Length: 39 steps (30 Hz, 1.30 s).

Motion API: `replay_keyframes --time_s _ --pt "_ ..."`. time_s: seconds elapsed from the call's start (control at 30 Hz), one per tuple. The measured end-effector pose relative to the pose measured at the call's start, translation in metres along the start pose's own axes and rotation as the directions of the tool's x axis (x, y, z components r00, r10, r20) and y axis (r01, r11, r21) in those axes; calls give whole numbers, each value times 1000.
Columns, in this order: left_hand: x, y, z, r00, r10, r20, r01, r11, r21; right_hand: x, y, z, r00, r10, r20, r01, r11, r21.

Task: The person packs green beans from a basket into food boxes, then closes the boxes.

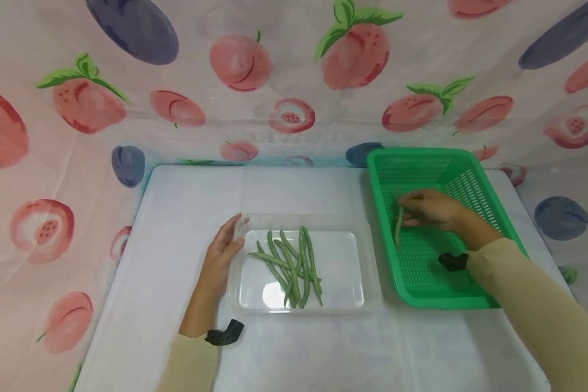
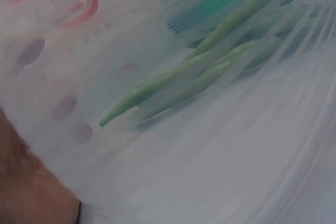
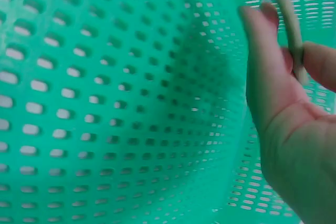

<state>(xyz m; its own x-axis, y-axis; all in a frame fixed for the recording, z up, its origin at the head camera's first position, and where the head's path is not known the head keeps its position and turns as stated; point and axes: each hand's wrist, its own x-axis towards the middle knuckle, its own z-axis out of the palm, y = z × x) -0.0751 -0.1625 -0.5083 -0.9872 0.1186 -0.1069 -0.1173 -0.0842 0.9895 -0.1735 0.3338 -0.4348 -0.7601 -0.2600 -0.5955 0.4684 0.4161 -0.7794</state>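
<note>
In the head view my right hand point(image 1: 428, 207) is inside the green plastic basket point(image 1: 402, 286), pinching one green bean point(image 1: 398, 228) that hangs downward. The right wrist view shows the same bean point(image 3: 286, 9) between thumb and fingers, with the perforated basket wall point(image 3: 105, 87) beside the hand. My left hand point(image 1: 221, 253) holds the left rim of a clear plastic container point(image 1: 372, 277), its thumb at the edge. Several green beans point(image 1: 294, 264) lie crossed in a loose pile in that container. Through its translucent wall, the left wrist view shows beans point(image 2: 157, 85) close up.
Both containers stand side by side on a white-covered table point(image 1: 313, 354), the basket to the right. A fruit-printed cloth point(image 1: 294, 65) rises behind the table and hangs along its sides. Black wrist straps point(image 1: 225, 333) show at both sleeves.
</note>
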Motion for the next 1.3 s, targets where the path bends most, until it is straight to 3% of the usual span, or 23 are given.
replay_keyframes --time_s 0.27,0.73,1.3 --pt "-1 -1 -2 1000 -11 -1 11 1000 -16 -19 -20 3 997 -70 -30 73 992 103" --pt "-1 4 0 1000 2 2 -2 1000 -11 -37 -44 21 994 -108 -22 110 986 129" --pt "0 0 1 1000 -12 1 12 1000 -2 -58 -74 68 978 -188 88 178 978 109"
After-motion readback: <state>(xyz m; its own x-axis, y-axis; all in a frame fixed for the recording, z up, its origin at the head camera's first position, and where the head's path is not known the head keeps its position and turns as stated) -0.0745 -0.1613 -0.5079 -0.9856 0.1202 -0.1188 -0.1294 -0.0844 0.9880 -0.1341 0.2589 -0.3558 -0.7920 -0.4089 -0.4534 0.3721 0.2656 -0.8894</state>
